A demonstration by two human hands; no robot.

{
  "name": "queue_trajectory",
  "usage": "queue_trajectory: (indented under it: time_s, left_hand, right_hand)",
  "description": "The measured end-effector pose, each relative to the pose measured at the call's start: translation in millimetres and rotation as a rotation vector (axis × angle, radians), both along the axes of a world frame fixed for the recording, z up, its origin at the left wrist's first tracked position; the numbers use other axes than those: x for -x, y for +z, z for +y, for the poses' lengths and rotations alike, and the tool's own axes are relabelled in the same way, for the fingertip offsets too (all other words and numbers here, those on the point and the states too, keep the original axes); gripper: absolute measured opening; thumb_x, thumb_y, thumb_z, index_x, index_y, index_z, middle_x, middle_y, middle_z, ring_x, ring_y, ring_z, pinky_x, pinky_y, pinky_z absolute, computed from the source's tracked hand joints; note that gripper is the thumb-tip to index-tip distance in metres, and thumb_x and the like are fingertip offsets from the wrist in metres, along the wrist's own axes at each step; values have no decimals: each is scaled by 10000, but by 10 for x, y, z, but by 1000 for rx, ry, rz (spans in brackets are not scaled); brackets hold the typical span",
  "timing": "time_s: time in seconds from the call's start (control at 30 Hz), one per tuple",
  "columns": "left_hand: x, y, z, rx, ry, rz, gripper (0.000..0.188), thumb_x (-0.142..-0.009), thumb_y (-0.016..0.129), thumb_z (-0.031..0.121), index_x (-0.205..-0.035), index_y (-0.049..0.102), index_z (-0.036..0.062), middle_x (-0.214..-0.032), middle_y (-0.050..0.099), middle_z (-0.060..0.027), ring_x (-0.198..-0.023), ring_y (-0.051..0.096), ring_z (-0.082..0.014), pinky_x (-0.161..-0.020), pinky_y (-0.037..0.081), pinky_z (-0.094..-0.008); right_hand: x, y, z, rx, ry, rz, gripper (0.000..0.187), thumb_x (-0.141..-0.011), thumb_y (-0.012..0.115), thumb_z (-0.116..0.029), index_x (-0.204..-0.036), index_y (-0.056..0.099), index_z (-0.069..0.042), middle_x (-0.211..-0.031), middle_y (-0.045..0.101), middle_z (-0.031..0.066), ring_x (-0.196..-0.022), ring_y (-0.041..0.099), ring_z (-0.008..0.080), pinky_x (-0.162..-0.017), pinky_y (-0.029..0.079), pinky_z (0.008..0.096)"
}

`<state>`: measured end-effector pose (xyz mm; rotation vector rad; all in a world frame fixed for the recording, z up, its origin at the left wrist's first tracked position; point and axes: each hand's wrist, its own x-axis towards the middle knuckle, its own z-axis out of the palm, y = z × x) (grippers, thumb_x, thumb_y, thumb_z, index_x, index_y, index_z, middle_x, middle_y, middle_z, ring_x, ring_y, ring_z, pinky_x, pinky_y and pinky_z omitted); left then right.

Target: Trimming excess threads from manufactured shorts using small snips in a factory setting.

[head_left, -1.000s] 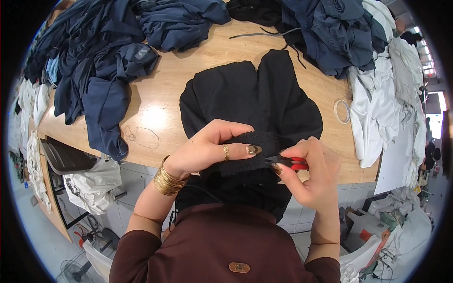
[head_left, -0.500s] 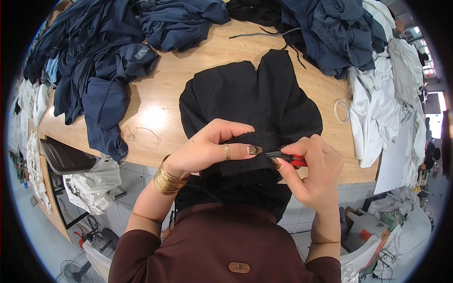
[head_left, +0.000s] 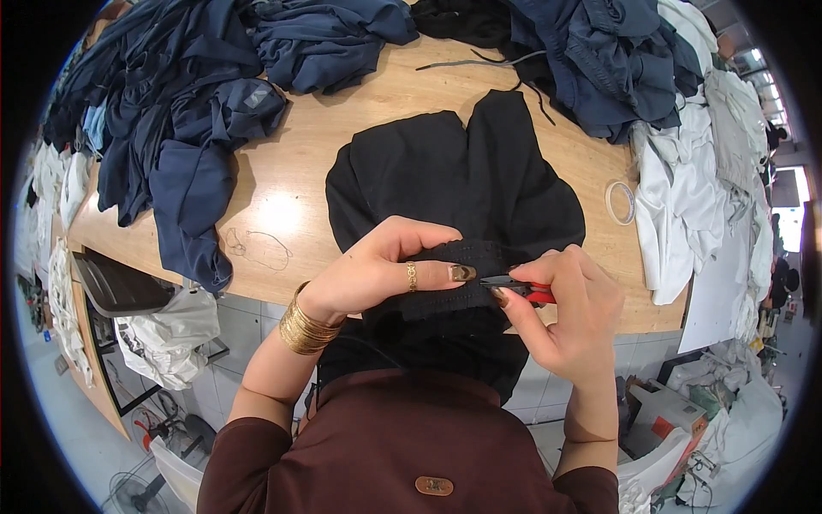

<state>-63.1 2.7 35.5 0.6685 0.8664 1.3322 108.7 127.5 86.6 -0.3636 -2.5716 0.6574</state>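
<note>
A black garment [head_left: 419, 163] lies spread on the wooden table, its stitched, gathered waistband edge toward me. My left hand [head_left: 390, 265] pinches this band, thumb on top and the other fingers around or beneath it. From the right, my right hand [head_left: 569, 308] grips a pair of small thread snips [head_left: 533, 291] with red handles and dark blades. The snips' tips point left and meet the band's stitching just beside my left thumbnail. Whether the blades hold a thread is too small to tell.
Piles of navy garments [head_left: 171, 103] cover the table's [head_left: 342, 94] far left, with more navy clothes [head_left: 599, 68] at the far right. White cloth [head_left: 676, 197] hangs over the right side near a tape roll [head_left: 620, 202]. Loose thread [head_left: 261, 247] lies left of the black garment.
Both hands stay in nearly the same place. The waistband edge has shifted very slightly under my fingers; the snips keep their position.
</note>
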Motion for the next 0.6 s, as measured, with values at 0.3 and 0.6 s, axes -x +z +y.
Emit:
queue_trajectory:
  time_s: [0.3,0.6]
  left_hand:
    - [2,13,9,-6,-10,4,206,-856,555,27,-1048,586,-40,-948,633,-28,-864,553,-45,-788,452,-193]
    - [-7,19,12,-10,-11,12,182,-858,551,30,-1023,592,-38,-924,632,-18,-844,545,-34,-769,449,-184]
  right_hand:
    - [0,-3,-1,-5,-6,-17,154,-691,701,-146,-734,565,-88,-637,538,-22,-527,461,144,-442,349,260]
    - [-2,-9,-6,3,-12,-16,153,-691,704,-130,-747,570,-80,-652,539,-7,-539,470,142,-445,356,263]
